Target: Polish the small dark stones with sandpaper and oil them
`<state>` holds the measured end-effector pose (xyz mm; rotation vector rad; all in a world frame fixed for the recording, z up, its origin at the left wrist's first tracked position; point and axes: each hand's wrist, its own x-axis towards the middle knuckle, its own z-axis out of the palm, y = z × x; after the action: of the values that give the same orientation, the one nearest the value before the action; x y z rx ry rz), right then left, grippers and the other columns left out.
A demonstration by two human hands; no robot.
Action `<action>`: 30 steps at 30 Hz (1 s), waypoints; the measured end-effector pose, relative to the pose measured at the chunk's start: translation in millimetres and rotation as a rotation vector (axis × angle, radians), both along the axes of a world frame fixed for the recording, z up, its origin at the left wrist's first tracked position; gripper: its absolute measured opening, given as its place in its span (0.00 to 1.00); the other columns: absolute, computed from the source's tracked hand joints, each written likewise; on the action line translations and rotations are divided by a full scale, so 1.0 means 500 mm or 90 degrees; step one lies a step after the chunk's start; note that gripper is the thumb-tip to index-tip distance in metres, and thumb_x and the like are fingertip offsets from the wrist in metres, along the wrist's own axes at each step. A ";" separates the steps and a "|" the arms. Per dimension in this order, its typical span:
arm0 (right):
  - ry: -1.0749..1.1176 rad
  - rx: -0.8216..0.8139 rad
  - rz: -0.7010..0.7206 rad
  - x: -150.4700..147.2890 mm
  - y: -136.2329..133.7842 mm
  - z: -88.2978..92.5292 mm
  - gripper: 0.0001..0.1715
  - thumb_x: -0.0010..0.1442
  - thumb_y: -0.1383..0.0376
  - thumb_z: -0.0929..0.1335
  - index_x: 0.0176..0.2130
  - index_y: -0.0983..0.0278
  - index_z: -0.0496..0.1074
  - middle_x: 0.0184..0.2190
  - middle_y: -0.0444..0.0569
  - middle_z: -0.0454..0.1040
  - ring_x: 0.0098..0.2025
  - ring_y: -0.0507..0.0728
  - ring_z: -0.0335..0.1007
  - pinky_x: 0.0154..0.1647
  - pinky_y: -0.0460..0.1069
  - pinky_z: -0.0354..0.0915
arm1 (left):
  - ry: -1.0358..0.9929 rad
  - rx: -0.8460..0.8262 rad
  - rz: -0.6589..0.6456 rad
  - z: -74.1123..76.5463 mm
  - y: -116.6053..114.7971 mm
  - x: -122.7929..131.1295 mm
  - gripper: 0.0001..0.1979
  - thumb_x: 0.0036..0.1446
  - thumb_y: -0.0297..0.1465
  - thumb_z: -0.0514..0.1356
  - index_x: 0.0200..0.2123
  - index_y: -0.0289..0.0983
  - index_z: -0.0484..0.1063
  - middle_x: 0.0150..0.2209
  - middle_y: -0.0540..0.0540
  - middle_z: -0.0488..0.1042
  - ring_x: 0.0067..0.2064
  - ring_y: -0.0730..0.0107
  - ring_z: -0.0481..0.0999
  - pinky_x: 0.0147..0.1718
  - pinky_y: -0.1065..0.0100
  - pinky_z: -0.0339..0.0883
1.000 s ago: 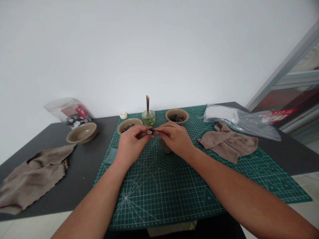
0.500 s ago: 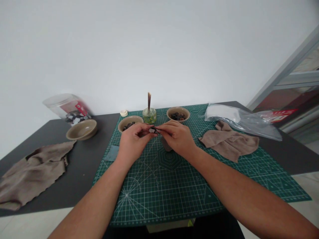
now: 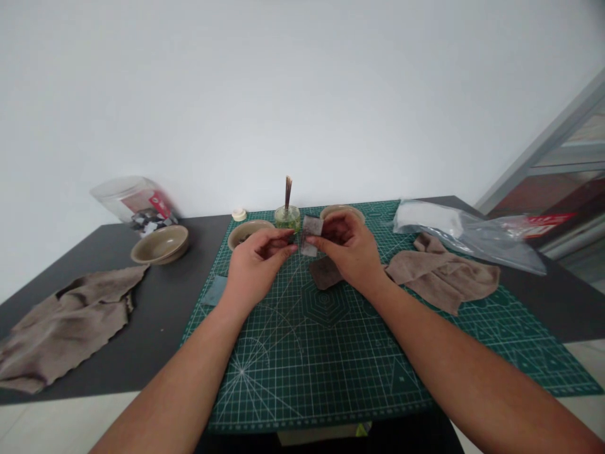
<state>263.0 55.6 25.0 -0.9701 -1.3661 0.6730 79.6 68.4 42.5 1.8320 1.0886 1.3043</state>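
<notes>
My left hand [image 3: 259, 255] is closed, pinching a small dark stone [image 3: 291, 238] between thumb and fingertips; most of it is hidden. Close beside it, my right hand [image 3: 352, 246] grips a folded grey piece of what looks like sandpaper [image 3: 312, 228] by thumb and fingers. A narrow gap separates the stone from this piece. Below the right hand, a dark brown sandpaper-like sheet [image 3: 325, 273] lies on the green cutting mat [image 3: 293, 353]. Behind my left hand stands a beige bowl [image 3: 236, 238] with dark pieces in it. Another beige bowl [image 3: 343, 209] is partly covered by my right hand.
A glass jar [image 3: 287, 219] holding thin sticks stands at the back near a white cap [image 3: 239, 214]. A blue-grey square [image 3: 215, 291] lies left. Brown cloths [image 3: 75, 321] [image 3: 444, 277], an empty-looking bowl [image 3: 161, 244], a tipped plastic jar [image 3: 142, 205] and a plastic bag [image 3: 467, 230] lie around.
My hands have moved slightly apart. The grey piece in my right hand has turned up into view, and the brown sheet below shows more. The camera view has shifted a little.
</notes>
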 end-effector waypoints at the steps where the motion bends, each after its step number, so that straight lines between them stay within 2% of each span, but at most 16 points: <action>1: 0.012 -0.021 0.019 -0.002 0.001 -0.002 0.14 0.51 0.60 0.76 0.37 0.61 0.73 0.31 0.43 0.76 0.33 0.54 0.73 0.35 0.50 0.69 | -0.022 -0.015 -0.006 -0.002 0.000 0.001 0.12 0.49 0.32 0.68 0.40 0.37 0.79 0.34 0.46 0.80 0.34 0.68 0.79 0.38 0.64 0.75; 5: 0.006 -0.074 0.072 -0.006 0.002 -0.002 0.13 0.51 0.58 0.76 0.32 0.62 0.73 0.28 0.43 0.75 0.30 0.53 0.71 0.33 0.49 0.68 | -0.084 -0.046 -0.010 -0.005 0.000 0.002 0.10 0.46 0.30 0.69 0.35 0.36 0.78 0.30 0.48 0.79 0.31 0.69 0.78 0.34 0.66 0.75; 8: -0.053 -0.043 0.038 -0.007 0.000 0.001 0.11 0.53 0.59 0.75 0.31 0.63 0.74 0.30 0.45 0.75 0.32 0.53 0.71 0.35 0.49 0.67 | -0.089 -0.060 -0.024 -0.002 -0.001 0.002 0.09 0.46 0.30 0.69 0.33 0.36 0.78 0.28 0.48 0.78 0.30 0.70 0.78 0.33 0.66 0.75; 13: -0.076 -0.064 0.026 -0.019 -0.014 0.001 0.09 0.56 0.61 0.72 0.34 0.63 0.70 0.27 0.42 0.75 0.29 0.52 0.71 0.31 0.47 0.65 | -0.036 0.027 -0.004 0.002 -0.003 0.004 0.06 0.48 0.31 0.68 0.32 0.38 0.79 0.36 0.46 0.78 0.36 0.68 0.78 0.33 0.67 0.74; 16: -0.095 -0.059 0.012 -0.029 -0.023 -0.001 0.06 0.56 0.63 0.70 0.36 0.62 0.71 0.28 0.42 0.76 0.30 0.53 0.72 0.32 0.47 0.66 | 0.001 0.027 0.009 -0.001 -0.004 0.005 0.06 0.49 0.31 0.67 0.33 0.38 0.79 0.32 0.47 0.78 0.32 0.70 0.77 0.30 0.69 0.73; 21: -0.077 -0.004 -0.002 -0.033 -0.021 -0.004 0.09 0.54 0.62 0.73 0.37 0.62 0.74 0.35 0.46 0.75 0.33 0.52 0.71 0.34 0.47 0.67 | 0.052 0.031 0.024 -0.005 -0.008 0.007 0.06 0.50 0.31 0.65 0.33 0.36 0.77 0.31 0.47 0.78 0.30 0.71 0.76 0.29 0.70 0.71; 23: -0.078 0.012 0.000 -0.031 -0.019 -0.003 0.11 0.52 0.61 0.75 0.35 0.62 0.74 0.35 0.46 0.74 0.34 0.53 0.70 0.34 0.48 0.66 | 0.081 0.055 0.027 -0.003 -0.010 0.007 0.05 0.50 0.30 0.64 0.33 0.37 0.76 0.31 0.48 0.78 0.30 0.71 0.76 0.29 0.71 0.71; 26: -0.091 0.048 -0.002 -0.027 -0.019 0.002 0.07 0.52 0.63 0.74 0.32 0.62 0.75 0.34 0.45 0.74 0.37 0.54 0.71 0.39 0.50 0.68 | 0.101 0.064 0.010 -0.001 -0.013 0.006 0.04 0.50 0.30 0.64 0.32 0.38 0.75 0.31 0.48 0.77 0.29 0.72 0.75 0.28 0.71 0.71; 28: -0.127 0.084 -0.005 -0.024 -0.023 0.005 0.04 0.54 0.66 0.73 0.34 0.61 0.76 0.36 0.46 0.76 0.40 0.56 0.72 0.44 0.52 0.68 | 0.107 0.057 0.004 0.000 -0.014 0.005 0.04 0.50 0.31 0.64 0.31 0.38 0.75 0.30 0.49 0.77 0.29 0.72 0.75 0.29 0.71 0.70; 30: -0.191 0.116 -0.020 -0.022 -0.028 0.007 0.09 0.57 0.68 0.70 0.39 0.59 0.78 0.38 0.46 0.79 0.42 0.56 0.74 0.47 0.53 0.69 | 0.102 0.056 0.010 -0.001 -0.015 0.005 0.04 0.50 0.31 0.65 0.31 0.38 0.75 0.29 0.49 0.77 0.29 0.71 0.75 0.29 0.71 0.70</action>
<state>251.9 41.4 28.5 -0.9696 -1.6400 0.3795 82.1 60.8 42.2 2.0253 1.1477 1.2493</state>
